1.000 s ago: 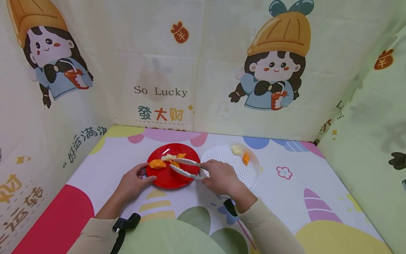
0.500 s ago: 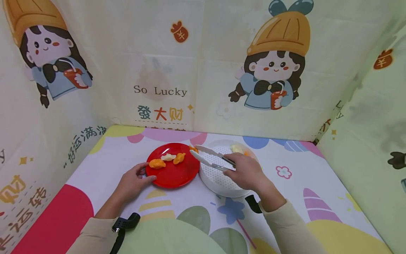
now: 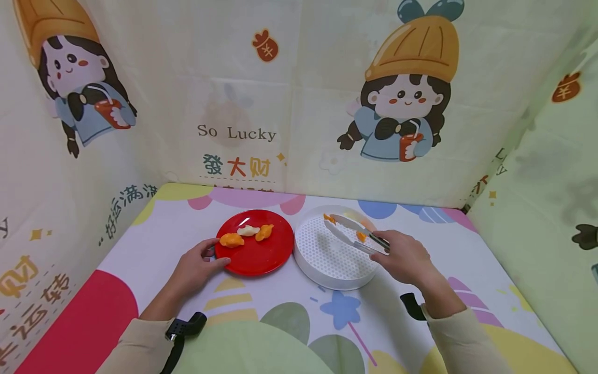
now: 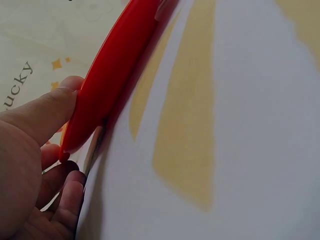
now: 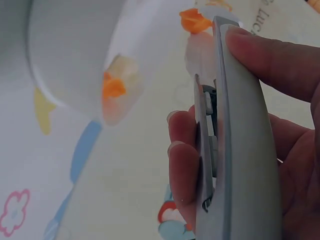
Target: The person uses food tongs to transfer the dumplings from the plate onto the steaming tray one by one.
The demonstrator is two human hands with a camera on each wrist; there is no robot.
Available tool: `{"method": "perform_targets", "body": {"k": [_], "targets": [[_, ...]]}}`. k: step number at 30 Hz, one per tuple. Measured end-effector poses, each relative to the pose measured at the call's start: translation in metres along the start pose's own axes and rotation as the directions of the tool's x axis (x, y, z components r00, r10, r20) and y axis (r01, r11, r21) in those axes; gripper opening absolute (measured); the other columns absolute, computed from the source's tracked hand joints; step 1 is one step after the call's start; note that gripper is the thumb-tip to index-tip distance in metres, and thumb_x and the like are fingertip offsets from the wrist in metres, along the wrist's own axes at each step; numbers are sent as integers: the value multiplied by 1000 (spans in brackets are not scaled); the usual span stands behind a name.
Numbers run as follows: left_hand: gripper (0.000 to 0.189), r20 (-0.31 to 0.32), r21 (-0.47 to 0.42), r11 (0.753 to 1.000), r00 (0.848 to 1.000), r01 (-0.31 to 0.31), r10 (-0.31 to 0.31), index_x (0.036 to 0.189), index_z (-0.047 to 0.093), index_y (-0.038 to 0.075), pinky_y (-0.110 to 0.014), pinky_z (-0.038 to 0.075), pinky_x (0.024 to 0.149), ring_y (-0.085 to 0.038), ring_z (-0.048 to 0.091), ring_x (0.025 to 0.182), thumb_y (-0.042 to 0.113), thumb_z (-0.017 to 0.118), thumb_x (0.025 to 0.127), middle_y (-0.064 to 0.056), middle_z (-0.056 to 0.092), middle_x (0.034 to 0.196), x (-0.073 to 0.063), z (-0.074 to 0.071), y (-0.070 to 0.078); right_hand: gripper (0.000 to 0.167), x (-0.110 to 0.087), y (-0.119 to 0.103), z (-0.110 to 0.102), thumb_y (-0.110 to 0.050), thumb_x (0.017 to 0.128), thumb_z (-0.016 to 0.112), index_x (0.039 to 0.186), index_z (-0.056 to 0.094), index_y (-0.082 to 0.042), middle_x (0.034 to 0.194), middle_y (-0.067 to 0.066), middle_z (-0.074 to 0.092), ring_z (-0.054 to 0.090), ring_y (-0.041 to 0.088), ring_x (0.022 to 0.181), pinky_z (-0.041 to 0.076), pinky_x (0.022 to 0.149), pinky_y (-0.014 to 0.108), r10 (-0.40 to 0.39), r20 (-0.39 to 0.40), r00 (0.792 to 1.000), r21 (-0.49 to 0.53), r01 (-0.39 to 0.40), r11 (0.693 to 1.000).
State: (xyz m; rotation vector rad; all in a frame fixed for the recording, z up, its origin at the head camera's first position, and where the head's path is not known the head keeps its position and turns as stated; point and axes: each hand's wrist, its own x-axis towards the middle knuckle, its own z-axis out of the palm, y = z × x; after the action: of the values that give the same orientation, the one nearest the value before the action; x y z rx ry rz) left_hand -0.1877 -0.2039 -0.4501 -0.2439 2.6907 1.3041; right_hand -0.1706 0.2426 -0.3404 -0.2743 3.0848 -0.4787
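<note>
My left hand pinches the left rim of a red plate, as the left wrist view also shows, thumb over the edge and fingers below. On the plate lie an orange dumpling-shaped piece, a white one and another orange one. My right hand grips metal tongs, whose pale tips pinch an orange piece. That piece hangs over the white round perforated tray. Inside the tray, an orange piece shows behind the tongs, with a pale piece next to it.
Plate and tray stand side by side on a patterned tabletop. A printed cloth backdrop rises behind the table and along both sides.
The right hand and tongs have moved right from the plate to above the tray, taking an orange piece off the plate. The left hand has stayed at the plate's rim.
</note>
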Motion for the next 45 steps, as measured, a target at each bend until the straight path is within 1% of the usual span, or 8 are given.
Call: {"method": "perform_targets", "body": {"k": [6, 10, 13, 18, 23, 27, 30, 45], "targets": [[88, 3, 2, 1000, 1000, 3, -3, 152, 37, 7, -43, 59, 80, -44, 46, 122, 37, 82, 83, -26, 45, 141, 0, 0, -1, 54, -8, 20, 3, -27, 86, 73, 132, 63, -1, 125, 23, 63, 60, 35, 95, 51, 72, 49, 4, 5, 1000, -9, -4, 1000], [89, -2, 1, 1000, 1000, 2, -2, 152, 37, 7, -43, 59, 79, -44, 46, 122, 38, 82, 82, -26, 45, 140, 1, -1, -1, 53, -9, 27, 5, -26, 86, 74, 131, 63, -1, 123, 22, 64, 58, 30, 89, 48, 65, 41, 13, 2, 1000, -11, -13, 1000], [89, 2, -2, 1000, 1000, 1, -1, 152, 37, 7, -42, 59, 79, -43, 45, 122, 38, 82, 82, -26, 46, 140, 1, -1, -2, 54, -9, 29, 7, -26, 85, 74, 132, 63, -1, 123, 22, 63, 58, 30, 87, 47, 63, 40, 24, 1, 1000, -17, -24, 1000], [88, -3, -2, 1000, 1000, 0, 0, 152, 37, 7, -42, 59, 79, -43, 45, 122, 38, 81, 83, -26, 46, 141, 0, -1, -2, 55, -1, 27, 13, -25, 86, 74, 132, 62, 0, 126, 25, 62, 60, 34, 92, 52, 66, 45, 37, 19, 999, -37, -37, 999], [87, -4, -13, 1000, 1000, -6, 5, 152, 38, 7, -41, 59, 79, -42, 46, 121, 38, 81, 83, -25, 46, 140, 1, 0, -2, 56, 11, 21, 17, -26, 86, 73, 134, 61, -1, 129, 26, 60, 61, 42, 101, 52, 70, 56, 51, 16, 999, -66, -50, 997], [88, -9, -5, 1000, 1000, -8, 8, 151, 39, 7, -40, 59, 78, -41, 47, 120, 39, 82, 82, -25, 47, 140, 1, 1, -2, 56, 22, 17, 20, -25, 87, 73, 134, 60, 1, 131, 27, 59, 59, 46, 109, 51, 81, 63, 56, 17, 998, -65, -55, 996], [87, -16, 4, 1000, 1000, -6, 6, 151, 40, 8, -40, 59, 78, -41, 47, 120, 39, 83, 81, -24, 47, 139, 1, 1, -2, 57, 29, 15, 22, -24, 88, 73, 135, 58, 4, 132, 28, 58, 58, 46, 112, 48, 90, 62, 60, 29, 998, -55, -58, 997], [88, -10, 10, 1000, 1000, -3, 3, 151, 40, 8, -41, 59, 79, -42, 47, 121, 40, 82, 81, -24, 48, 139, 0, 0, -2, 61, 46, 17, 32, -26, 90, 72, 141, 53, 1, 135, 27, 56, 58, 42, 107, 50, 86, 60, 142, 49, 989, -29, -141, 990]]}}
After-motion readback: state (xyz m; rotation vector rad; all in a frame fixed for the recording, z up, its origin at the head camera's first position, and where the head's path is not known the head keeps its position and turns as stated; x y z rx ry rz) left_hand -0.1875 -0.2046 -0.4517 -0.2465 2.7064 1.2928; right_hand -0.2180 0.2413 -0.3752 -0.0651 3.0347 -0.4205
